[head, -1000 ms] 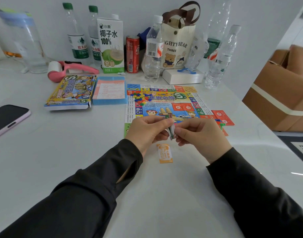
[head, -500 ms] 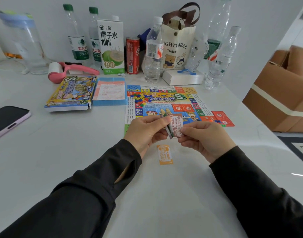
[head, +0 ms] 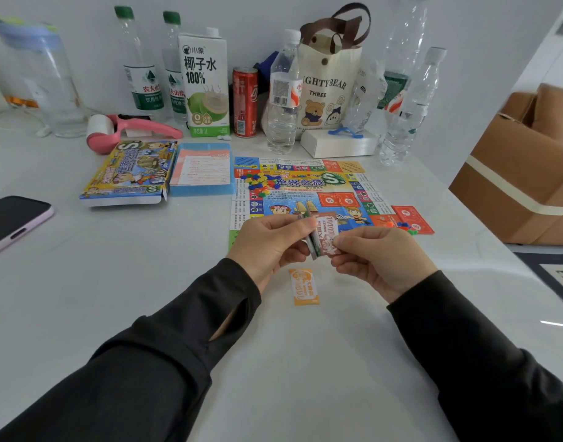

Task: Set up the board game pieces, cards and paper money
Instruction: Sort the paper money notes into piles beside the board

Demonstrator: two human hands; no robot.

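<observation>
While you hold the paper-money stack (head: 312,243): your left hand (head: 270,240) pinches the bundle on edge above the surface (head: 146,282), at the near edge of the game board (head: 305,186), probably so notes can come off one at a time.
Right hand (head: 379,260): thumb and forefinger pinch the lower corner of the pinkish front note (head: 329,234), which fans away from the bundle; you seem to be peeling it off to sort by value.
Orange note (head: 303,287): flat on the surface just below your hands, apart from the board; it looks like the start of a pile.
Plastic pieces (head: 257,181): heaped loose on the board's far-left part, not yet dealt out.
Red cards (head: 412,218): at the board's near-right corner, partly off it.
Board print: "世界之旅", a large "S", and a red panel reading "机会".
Front note print: "MONEY" and a row of zeros; the leading digit is hidden.
Coconut water carton (head: 205,81): "椰子水 100%".
Tote bag (head: 328,81): "IGHTYBEAR THREE", first letter hidden.
</observation>
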